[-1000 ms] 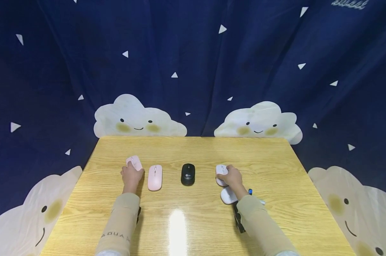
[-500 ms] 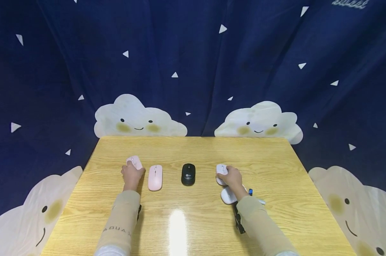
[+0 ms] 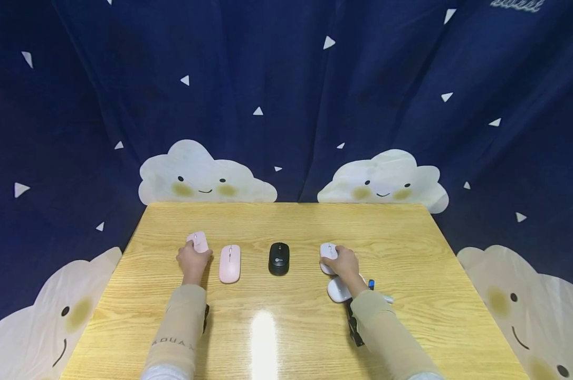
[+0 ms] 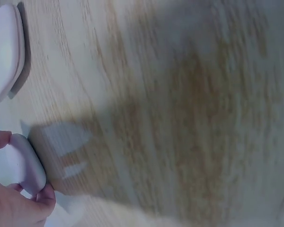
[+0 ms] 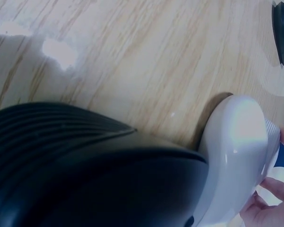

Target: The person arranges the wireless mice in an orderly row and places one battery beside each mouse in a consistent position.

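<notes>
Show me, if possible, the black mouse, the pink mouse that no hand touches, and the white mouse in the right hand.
Black mouse (image 3: 279, 258): head view, middle of its top.
Untouched pink mouse (image 3: 230, 265): head view, middle of its top.
Gripped white mouse (image 3: 328, 250): head view, uncovered front part.

A yellow-brown wooden table (image 3: 305, 224) carries a bright white patch of reflected light (image 3: 264, 343) toward its near side. Behind the table hangs a dark blue curtain (image 3: 286, 68), scattered with small white triangles (image 3: 328, 42). Two smiling white clouds (image 3: 196, 163) sit along the table's far edge; a bigger cloud (image 3: 41, 316) flanks the table's left side, a similar cloud (image 3: 533, 295) its right. High above the table's right side, pale lettering (image 3: 517, 5) reads "sweet".
</notes>
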The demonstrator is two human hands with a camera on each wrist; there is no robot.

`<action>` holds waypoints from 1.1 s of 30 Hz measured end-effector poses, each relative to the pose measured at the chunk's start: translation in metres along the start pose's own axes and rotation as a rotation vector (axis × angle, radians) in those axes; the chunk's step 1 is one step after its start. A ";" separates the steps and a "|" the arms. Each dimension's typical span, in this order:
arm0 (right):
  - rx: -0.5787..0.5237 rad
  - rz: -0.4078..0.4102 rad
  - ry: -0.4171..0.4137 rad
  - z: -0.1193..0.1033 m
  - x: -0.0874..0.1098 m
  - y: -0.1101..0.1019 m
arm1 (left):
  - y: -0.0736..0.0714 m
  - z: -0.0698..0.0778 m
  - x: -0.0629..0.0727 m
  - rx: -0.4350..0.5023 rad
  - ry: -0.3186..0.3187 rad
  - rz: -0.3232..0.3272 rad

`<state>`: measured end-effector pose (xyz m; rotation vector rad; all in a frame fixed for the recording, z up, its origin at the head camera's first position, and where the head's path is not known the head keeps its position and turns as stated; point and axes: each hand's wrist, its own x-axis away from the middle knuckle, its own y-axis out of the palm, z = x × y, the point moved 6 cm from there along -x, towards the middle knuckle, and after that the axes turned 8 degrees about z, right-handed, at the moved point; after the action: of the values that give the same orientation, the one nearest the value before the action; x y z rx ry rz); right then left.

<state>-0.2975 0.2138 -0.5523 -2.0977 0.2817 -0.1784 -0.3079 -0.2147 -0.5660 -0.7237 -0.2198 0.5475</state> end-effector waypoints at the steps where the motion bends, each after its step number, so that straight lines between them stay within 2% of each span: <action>1: -0.003 0.001 -0.001 0.000 0.000 0.001 | -0.001 -0.001 0.000 0.014 0.007 0.001; 5: -0.005 0.001 -0.001 0.002 -0.001 0.003 | -0.007 -0.004 0.003 0.071 0.052 0.013; 12: -0.015 0.001 -0.006 0.002 0.001 0.002 | -0.015 -0.003 0.020 0.056 0.155 -0.002; 23: -0.011 -0.003 0.008 0.002 0.001 0.000 | -0.035 0.016 0.075 0.037 0.341 -0.004; 27: -0.009 -0.002 0.006 0.003 0.000 -0.001 | -0.035 0.018 0.098 0.007 0.385 0.002; 33: -0.021 -0.001 0.003 0.002 0.001 -0.001 | -0.031 0.016 0.129 0.012 0.415 -0.008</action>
<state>-0.2955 0.2155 -0.5523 -2.1185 0.2856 -0.1805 -0.1930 -0.1545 -0.5324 -0.8071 0.1666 0.3800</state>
